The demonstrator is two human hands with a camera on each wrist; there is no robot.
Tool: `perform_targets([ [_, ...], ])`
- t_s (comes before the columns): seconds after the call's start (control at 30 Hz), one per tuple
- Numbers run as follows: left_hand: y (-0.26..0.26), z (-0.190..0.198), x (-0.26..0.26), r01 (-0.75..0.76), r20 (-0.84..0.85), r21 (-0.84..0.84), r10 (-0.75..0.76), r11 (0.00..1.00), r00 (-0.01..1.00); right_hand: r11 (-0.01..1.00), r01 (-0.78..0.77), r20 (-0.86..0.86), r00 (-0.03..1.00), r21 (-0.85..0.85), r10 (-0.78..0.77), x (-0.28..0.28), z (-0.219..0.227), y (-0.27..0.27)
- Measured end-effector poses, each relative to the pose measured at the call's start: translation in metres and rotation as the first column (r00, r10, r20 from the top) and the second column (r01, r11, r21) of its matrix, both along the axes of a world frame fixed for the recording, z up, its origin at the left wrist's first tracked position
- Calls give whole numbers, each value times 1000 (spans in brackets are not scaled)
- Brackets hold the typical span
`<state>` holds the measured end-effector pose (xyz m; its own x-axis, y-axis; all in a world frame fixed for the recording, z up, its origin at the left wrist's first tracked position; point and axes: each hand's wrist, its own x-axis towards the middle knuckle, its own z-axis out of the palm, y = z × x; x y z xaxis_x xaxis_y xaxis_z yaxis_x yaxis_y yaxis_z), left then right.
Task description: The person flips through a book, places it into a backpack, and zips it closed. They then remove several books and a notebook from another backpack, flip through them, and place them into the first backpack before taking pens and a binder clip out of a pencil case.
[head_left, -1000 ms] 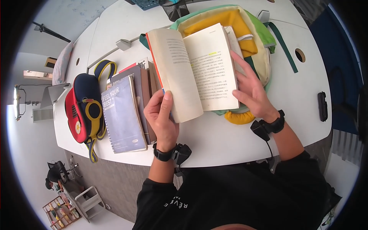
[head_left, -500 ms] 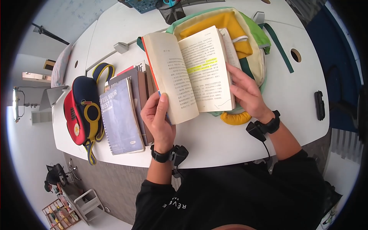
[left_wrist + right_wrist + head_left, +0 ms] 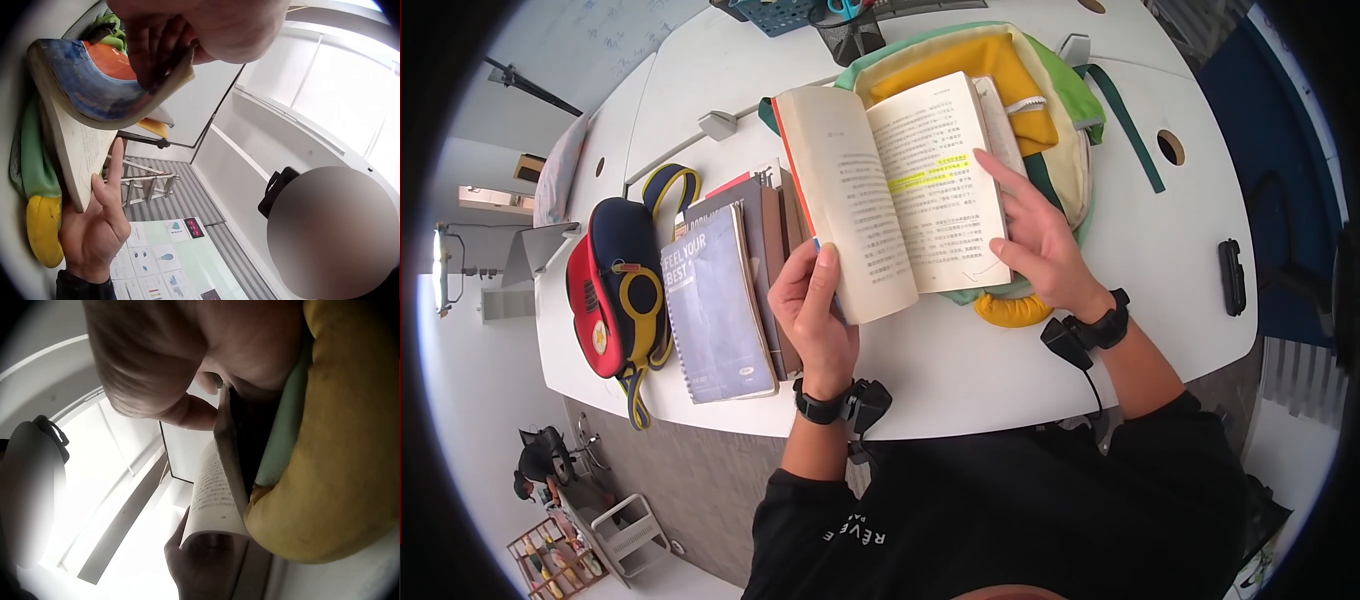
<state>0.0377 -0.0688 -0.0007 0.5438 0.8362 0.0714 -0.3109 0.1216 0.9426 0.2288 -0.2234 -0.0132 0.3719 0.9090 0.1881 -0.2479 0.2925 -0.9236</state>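
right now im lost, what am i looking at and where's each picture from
No machine here, just someone's bare left hand and right hand, holding an open book between them. The wide view comes from a camera worn on the head; the other two come from the left wrist camera and right wrist camera. On the table are a green and yellow backpack partly hidden by the book, books with a spiral notebook on top, and a red and navy bag.
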Motion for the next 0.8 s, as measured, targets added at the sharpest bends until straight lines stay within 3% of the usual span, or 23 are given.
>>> perform_targets([
  [0.5, 2, -4, -1, 12, 11, 13, -13, 1000, 1000, 998, 2, -91, 996, -59, -8, 2, -2, -4],
  [0.6, 3, -6, -1, 29, 21, 12, -29, 1000, 999, 999, 19, -16, 1000, -43, -20, 0, -4, -3],
  [0.8, 2, -4, 0, -10, -13, 9, 10, 1000, 1000, 1000, 27, -48, 998, 1, -27, -2, 0, 1],
])
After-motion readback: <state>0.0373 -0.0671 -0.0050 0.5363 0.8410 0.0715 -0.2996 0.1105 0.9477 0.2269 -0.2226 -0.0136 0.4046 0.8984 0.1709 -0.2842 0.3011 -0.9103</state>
